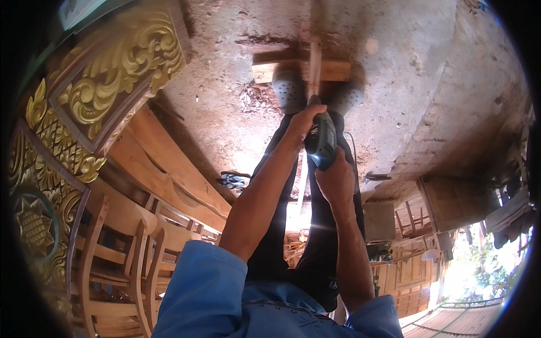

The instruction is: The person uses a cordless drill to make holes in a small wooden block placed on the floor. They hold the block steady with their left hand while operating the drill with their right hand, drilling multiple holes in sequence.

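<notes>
Both of my hands hold a dark corded power tool (320,137), seemingly a drill, between my legs. My left hand (310,120) wraps its front body, thumb along the top. Behind it, my right hand (337,175) grips the rear handle. The tool's nose points away from me, over a narrow wooden strip (315,63) that runs lengthwise between my feet. Whether the nose touches the strip is hard to tell. Beneath the strip, a short wooden block (270,72) lies crosswise on the floor.
My grey clogs (288,91) flank the strip by the block. Wood shavings (255,99) litter the concrete floor (405,76). Left are gold carved panels (122,63), long planks (177,169) and wooden chairs (114,215). A sandal (234,179) and a cord (353,148) lie nearby.
</notes>
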### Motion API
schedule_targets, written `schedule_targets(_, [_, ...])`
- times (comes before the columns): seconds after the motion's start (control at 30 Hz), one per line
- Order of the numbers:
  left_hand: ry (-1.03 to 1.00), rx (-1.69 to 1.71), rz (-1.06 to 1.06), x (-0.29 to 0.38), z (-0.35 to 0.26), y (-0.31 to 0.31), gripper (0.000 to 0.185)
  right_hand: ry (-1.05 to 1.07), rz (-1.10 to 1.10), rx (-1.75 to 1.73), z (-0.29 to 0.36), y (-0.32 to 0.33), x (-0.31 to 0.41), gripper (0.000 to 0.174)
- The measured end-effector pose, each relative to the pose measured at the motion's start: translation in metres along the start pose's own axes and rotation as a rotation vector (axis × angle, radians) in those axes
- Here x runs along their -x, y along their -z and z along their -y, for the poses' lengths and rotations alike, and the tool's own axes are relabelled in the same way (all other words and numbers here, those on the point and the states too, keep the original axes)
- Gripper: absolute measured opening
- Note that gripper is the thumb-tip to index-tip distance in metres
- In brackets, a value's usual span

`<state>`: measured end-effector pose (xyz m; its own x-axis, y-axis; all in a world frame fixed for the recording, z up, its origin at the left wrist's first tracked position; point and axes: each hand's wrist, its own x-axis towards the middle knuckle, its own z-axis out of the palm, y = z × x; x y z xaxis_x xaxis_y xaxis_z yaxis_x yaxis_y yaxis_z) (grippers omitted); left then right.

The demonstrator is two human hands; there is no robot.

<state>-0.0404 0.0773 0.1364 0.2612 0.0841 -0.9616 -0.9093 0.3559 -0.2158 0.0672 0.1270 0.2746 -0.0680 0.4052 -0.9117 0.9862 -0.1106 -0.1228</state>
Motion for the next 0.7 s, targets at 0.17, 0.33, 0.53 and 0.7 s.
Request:
schedule_targets(0.17, [0.005,-0.006,-0.037,-0.007,-0.002,0.001,0.031,-0.024,0.013,0.038,0.002,0.001,-0.009,0.048])
schedule_targets(0.33, [-0.009,0.017,0.009,-0.013,-0.004,0.001,0.031,-0.024,0.014,0.042,0.000,-0.002,-0.015,0.051])
schedule_targets(0.53, [-0.005,-0.025,-0.047,-0.016,-0.004,-0.001,0.031,-0.022,0.015,0.029,-0.004,-0.005,-0.024,0.051])
schedule_targets(0.7, [-0.004,-0.037,-0.045,-0.026,-0.004,-0.001,0.030,-0.032,0.067,0.054,-0.008,-0.002,-0.034,0.053])
